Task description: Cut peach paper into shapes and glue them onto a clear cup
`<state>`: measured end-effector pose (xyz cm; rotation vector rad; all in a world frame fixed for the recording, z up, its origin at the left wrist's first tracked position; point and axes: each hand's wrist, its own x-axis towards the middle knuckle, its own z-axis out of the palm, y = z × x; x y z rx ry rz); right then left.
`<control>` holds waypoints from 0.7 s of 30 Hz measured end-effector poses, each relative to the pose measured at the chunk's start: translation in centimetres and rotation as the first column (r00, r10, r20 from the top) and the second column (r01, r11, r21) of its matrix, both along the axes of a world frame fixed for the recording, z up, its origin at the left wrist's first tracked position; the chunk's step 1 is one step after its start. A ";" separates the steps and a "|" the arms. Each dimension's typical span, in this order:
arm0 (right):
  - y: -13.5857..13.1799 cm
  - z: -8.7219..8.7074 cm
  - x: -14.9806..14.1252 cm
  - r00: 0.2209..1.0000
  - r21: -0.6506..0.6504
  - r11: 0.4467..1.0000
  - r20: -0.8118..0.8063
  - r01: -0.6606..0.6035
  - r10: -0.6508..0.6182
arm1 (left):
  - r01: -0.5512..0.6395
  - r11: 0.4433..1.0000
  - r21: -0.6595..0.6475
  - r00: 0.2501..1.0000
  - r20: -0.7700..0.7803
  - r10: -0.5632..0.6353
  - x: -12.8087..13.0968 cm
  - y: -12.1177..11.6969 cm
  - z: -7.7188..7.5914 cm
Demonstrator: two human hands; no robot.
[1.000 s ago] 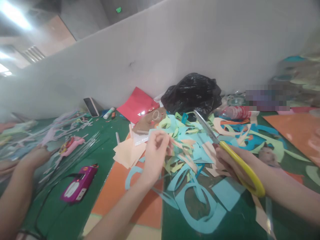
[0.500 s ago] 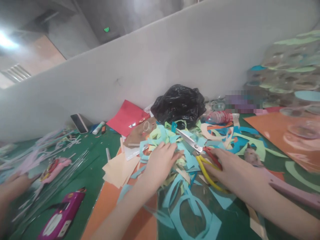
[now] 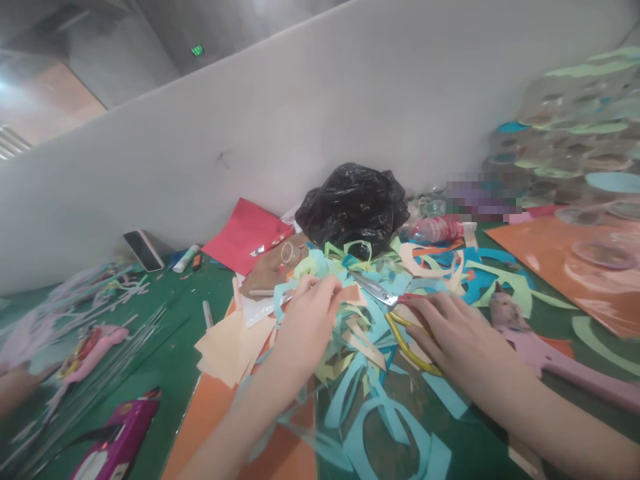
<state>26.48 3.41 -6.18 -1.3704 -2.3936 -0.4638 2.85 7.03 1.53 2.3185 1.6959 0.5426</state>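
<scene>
My left hand (image 3: 307, 320) rests on a heap of coloured paper scraps (image 3: 360, 333), its fingers curled and pinching a scrap at the top of the pile. My right hand (image 3: 453, 330) lies flat, fingers stretched out, over the yellow handles of a pair of scissors (image 3: 395, 313). The scissors lie on the scraps, their blades pointing up and left toward my left hand. Blue cut-out offcuts (image 3: 380, 427) spread below both hands.
A black plastic bag (image 3: 353, 207) sits by the grey wall behind the heap. Red paper (image 3: 245, 233), a phone (image 3: 144, 250) and a glue stick (image 3: 185, 259) lie at the back left. Orange sheets (image 3: 565, 260) lie right; a magenta glue gun (image 3: 117, 443) and another person's arm (image 3: 15, 390) are at the left.
My right hand has lowered the scissors onto the scraps and flattened over them. My left hand has dropped onto the heap and pinched a scrap.
</scene>
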 end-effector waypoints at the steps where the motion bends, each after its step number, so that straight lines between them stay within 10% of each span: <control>1: 0.0 0.4 -0.1 0.998 0.054 0.998 0.054 -0.022 0.019 | -0.007 1.000 -0.007 0.999 0.037 0.008 0.1 -0.2 0.2; 7: -0.2 2.5 -0.9 0.992 0.280 0.952 0.038 -0.126 0.121 | -0.006 0.996 -0.092 0.981 0.195 0.024 1.2 -1.5 0.3; 21: -1.2 4.1 -1.9 0.889 0.299 0.940 -0.367 -0.166 0.274 | 0.107 0.969 -0.223 0.928 0.372 -0.017 3.9 -4.8 0.6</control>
